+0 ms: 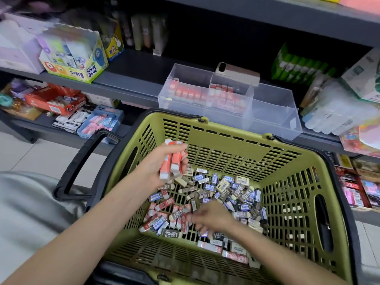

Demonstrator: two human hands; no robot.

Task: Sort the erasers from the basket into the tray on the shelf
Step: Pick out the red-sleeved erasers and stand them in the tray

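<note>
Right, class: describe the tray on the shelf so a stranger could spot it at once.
Find the green basket; on the grey shelf just beyond its far rim sits the tray. Unlike the printed boxes nearby, it is clear plastic, split into compartments, its left ones holding red-and-white erasers.

Basket (pixel 232 140): open top; far wall stands between eraser pile (pixel 226 194) and tray (pixel 273 112).
Tray: open-topped; left and middle compartments part-filled with red erasers (pixel 191 92), right compartment free.
Phone (pixel 238 74): lies on tray's back rim.
Upper shelf (pixel 267 15): overhangs tray.
</note>
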